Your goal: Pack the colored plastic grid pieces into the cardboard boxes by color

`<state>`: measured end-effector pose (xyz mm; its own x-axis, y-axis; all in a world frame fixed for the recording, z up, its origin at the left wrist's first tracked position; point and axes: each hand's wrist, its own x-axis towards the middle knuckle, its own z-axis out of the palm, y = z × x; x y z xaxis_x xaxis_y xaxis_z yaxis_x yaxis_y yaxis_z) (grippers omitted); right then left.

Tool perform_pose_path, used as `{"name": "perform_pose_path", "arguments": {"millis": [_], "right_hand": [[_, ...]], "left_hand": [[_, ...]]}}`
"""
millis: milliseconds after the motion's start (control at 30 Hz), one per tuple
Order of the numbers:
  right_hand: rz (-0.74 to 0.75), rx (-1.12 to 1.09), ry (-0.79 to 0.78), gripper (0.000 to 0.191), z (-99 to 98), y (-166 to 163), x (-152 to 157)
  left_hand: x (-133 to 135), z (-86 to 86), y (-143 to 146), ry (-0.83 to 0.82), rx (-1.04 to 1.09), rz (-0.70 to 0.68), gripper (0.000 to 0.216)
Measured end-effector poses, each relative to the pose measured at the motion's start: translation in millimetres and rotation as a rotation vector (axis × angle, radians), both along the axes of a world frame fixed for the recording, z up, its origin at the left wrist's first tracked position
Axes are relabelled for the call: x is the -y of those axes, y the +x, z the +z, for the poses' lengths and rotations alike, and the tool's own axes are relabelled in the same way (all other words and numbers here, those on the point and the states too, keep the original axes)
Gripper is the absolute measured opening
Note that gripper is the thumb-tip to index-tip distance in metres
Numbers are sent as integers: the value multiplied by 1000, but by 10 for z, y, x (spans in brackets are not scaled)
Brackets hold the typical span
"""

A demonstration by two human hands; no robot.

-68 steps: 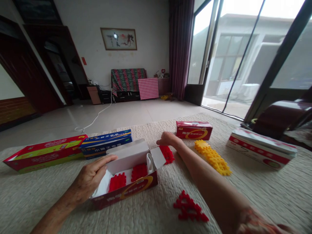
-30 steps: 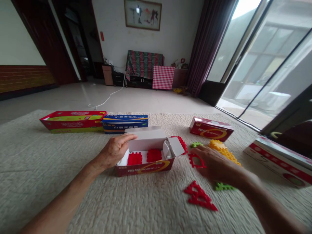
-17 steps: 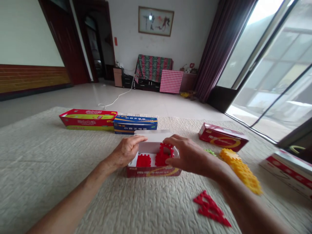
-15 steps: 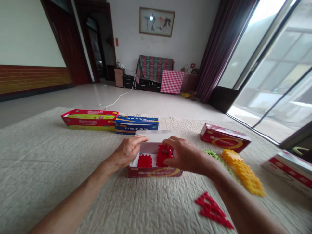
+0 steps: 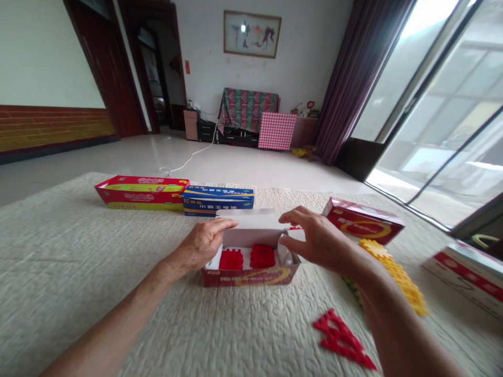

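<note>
An open dark red cardboard box (image 5: 251, 278) with a white inside stands on the quilted cover in front of me. Two red toothed plastic building pieces lie in it: a left piece (image 5: 231, 259) and a right piece (image 5: 262, 256). My left hand (image 5: 204, 242) is closed on the box's left end. My right hand (image 5: 314, 235) hovers at the right end flap, thumb and fingers apart, with nothing clearly held. A sliver of red shows behind its fingers; I cannot make out what it is. A red triangular lattice piece (image 5: 343, 339) lies to the right, nearer me.
Beyond the box stand a red and green box (image 5: 143, 192) and a blue box (image 5: 218, 200). At right are a dark red box (image 5: 362, 220), a row of yellow pieces (image 5: 396, 280), green pieces (image 5: 352, 289) partly under my forearm, and a white and red box (image 5: 467, 275).
My right hand has let go of the red piece, which now lies in the box's right half. It has moved right and up to the flap. My left hand stays put.
</note>
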<state>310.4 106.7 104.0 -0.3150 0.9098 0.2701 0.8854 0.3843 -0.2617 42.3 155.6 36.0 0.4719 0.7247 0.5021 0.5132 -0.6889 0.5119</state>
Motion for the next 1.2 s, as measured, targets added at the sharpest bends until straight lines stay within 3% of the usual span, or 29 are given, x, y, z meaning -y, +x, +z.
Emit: {"name": "perform_pose_path", "arguments": {"millis": [167, 333, 500, 800, 1067, 1200], "right_hand": [[-156, 16, 31, 23, -1, 417, -155], [-222, 78, -140, 34, -185, 631, -281], [-227, 212, -256, 29, -297, 676, -320], [-247, 238, -257, 26, -431, 666, -358], [-248, 239, -257, 24, -302, 643, -231], [-192, 294, -294, 18, -338, 649, -41]], "left_hand": [[-3, -7, -11, -4, -11, 27, 41], [-18, -20, -29, -27, -26, 43, 41], [-29, -23, -40, -43, -28, 56, 39], [-20, -11, -34, -55, -41, 59, 39], [-27, -15, -35, -38, -38, 52, 40], [-32, -23, -31, -16, -48, 35, 40]]}}
